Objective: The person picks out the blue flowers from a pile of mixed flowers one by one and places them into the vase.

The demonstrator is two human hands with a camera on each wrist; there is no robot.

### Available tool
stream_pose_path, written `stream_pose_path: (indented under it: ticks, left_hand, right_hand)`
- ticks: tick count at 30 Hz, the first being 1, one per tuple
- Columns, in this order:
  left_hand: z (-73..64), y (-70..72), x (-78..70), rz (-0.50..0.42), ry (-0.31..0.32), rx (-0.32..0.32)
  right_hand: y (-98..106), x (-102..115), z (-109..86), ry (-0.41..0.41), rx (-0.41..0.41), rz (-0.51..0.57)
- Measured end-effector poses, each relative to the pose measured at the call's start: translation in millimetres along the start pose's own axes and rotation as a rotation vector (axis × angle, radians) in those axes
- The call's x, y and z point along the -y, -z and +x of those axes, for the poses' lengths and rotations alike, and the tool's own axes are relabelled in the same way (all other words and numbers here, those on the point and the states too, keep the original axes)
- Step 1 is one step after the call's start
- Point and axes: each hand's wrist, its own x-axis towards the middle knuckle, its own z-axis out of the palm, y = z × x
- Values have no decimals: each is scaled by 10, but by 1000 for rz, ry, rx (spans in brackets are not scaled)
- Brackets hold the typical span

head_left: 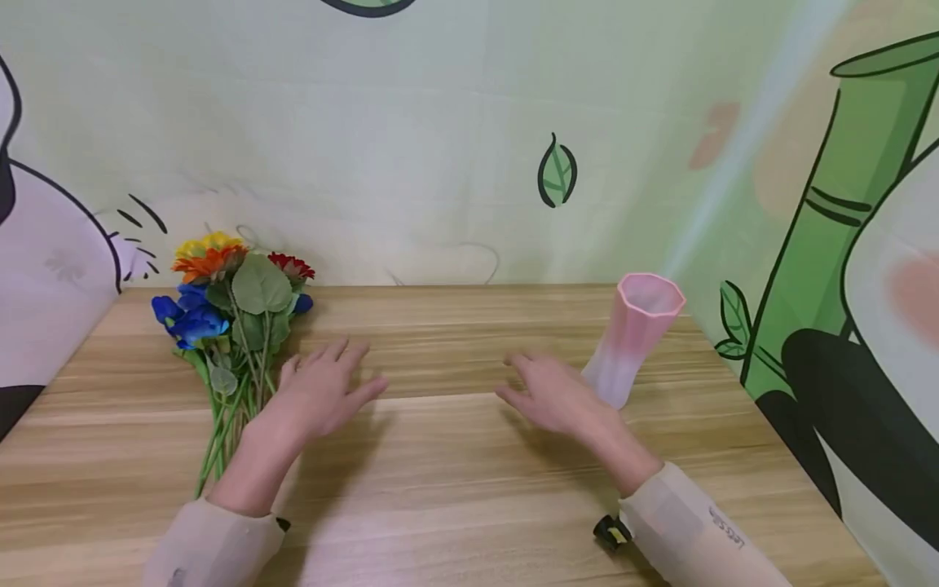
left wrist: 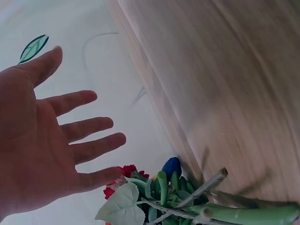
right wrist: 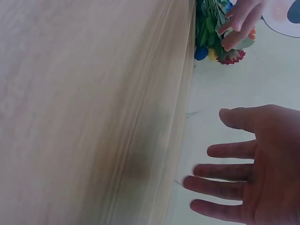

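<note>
head view, flowers (head_left: 258, 287) just left of left fingers (head_left: 365, 394), vase (head_left: 632, 338) right of right fingers (head_left: 522, 400), both sets loosely apart

A pale green backdrop (head_left: 411, 163) printed with a bamboo stalk (head_left: 858, 147) and leaf (head_left: 557, 173) rises behind the wood-grain tabletop (head_left: 455, 497).

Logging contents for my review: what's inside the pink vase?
In the pink vase, only inner wall shows; nothing pokes out of its mouth. The near side hides its bottom.
</note>
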Motion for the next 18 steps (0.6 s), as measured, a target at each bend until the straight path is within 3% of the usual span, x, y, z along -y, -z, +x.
stream_pose_path:
  ticks: [6,18]
  left_hand:
    - [-5,12,22,-6,-25,-21]
    - [-24,32,42,-41,-55,0]
  right_hand:
    - [-5,-44,-9,5,14,11]
    - [5,-69,-35,-23,50,23]
